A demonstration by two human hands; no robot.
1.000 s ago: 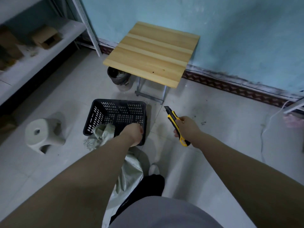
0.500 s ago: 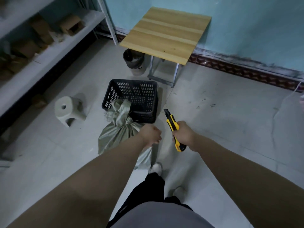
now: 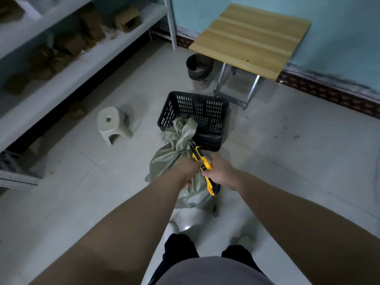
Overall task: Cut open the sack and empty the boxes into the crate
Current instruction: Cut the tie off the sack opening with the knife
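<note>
While left hand (image 3: 188,171) grips sack (image 3: 164,163), right hand (image 3: 222,172) clamps knife (image 3: 206,163) over it.

A pale tiled floor (image 3: 287,161) meets a teal wall (image 3: 339,27), with wooden table (image 3: 250,36), white shelving (image 3: 61,75) and small stool (image 3: 112,124).

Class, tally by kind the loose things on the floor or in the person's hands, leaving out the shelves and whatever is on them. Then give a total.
crate: 1
sack: 1
knife: 1
stool: 1
table: 1
bucket: 1
Total: 6
</note>
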